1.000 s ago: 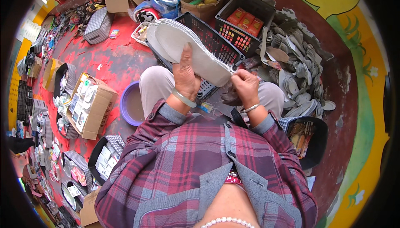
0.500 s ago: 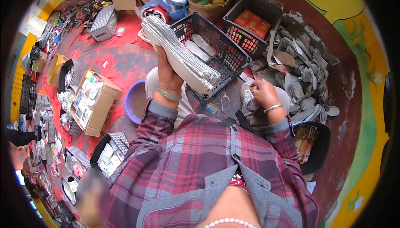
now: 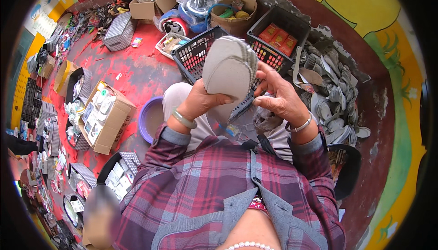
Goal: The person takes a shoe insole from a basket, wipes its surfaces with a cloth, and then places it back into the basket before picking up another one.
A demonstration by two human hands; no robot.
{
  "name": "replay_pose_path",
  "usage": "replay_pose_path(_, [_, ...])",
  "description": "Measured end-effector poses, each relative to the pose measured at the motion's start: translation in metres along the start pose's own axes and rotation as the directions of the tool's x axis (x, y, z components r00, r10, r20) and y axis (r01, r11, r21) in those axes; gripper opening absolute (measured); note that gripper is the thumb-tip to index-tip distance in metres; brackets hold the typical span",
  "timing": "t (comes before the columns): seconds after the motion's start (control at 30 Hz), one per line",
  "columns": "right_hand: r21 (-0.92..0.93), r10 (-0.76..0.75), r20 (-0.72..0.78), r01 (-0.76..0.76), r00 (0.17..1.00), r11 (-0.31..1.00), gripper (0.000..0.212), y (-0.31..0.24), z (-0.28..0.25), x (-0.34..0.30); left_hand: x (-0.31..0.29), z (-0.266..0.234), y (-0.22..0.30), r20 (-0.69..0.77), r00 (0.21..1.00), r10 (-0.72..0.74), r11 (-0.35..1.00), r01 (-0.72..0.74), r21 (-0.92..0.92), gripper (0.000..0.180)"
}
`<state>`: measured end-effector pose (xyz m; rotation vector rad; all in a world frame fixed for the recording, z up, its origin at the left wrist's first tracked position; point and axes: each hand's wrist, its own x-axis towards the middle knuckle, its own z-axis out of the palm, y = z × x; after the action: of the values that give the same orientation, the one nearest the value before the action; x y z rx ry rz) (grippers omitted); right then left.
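My left hand (image 3: 199, 100) is closed round the lower end of a stack of pale grey insoles (image 3: 230, 69), its thumb across the front one. The stack stands up with the broad flat face of the front insole turned toward me. Beside the stack's right edge is my right hand (image 3: 284, 100), thumb and fingers apart; its fingertips are at the edge, and I cannot tell whether they touch. Behind the stack stands a black plastic crate (image 3: 194, 58), its inside mostly hidden. At the right lies a large heap of loose grey insoles (image 3: 335, 97).
A second black crate (image 3: 299, 24) holding red boxes stands beyond. A purple basin (image 3: 145, 120) is left of my knee, near a cardboard box (image 3: 114, 122) of packaged goods. A white basket (image 3: 160, 47) sits left of the crate. A dark bin (image 3: 349, 168) stands by my right elbow.
The stack has turned from lying slanted, edges showing, to upright with its flat face toward me. My right hand has risen from beside my knee to the stack, its fingers spreading.
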<state>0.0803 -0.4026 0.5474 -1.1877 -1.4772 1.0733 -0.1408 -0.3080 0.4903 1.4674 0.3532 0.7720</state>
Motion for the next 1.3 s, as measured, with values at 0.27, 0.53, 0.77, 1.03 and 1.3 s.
replay_pose_path(0.27, [0.058,0.061,0.201,-0.074,0.978,0.996,0.078,0.016,-0.018,0.027,-0.013,-0.028,0.040,0.302,0.755,-0.582,0.812,0.563,0.154,0.050])
replay_pose_path(0.53, [0.105,0.190,0.418,-0.255,0.888,0.961,0.042,0.084,0.021,0.023,-0.070,-0.033,-0.009,0.295,0.592,-0.750,0.594,0.799,-0.091,0.048])
replay_pose_path(0.77, [-0.103,0.338,0.457,-0.329,0.823,0.939,0.047,0.092,0.029,-0.013,-0.097,-0.037,-0.044,0.359,0.662,-0.658,0.654,0.739,-0.161,0.050])
replay_pose_path(1.03, [-0.317,0.297,0.309,-0.197,0.903,0.928,0.057,0.105,0.055,-0.030,-0.086,-0.021,-0.035,0.261,0.730,-0.632,0.775,0.598,0.205,0.043])
replay_pose_path(1.3, [0.301,0.466,0.309,-0.550,0.829,0.779,0.043,0.120,0.066,-0.027,-0.088,-0.032,-0.048,0.250,0.779,-0.575,0.811,0.503,0.300,0.045])
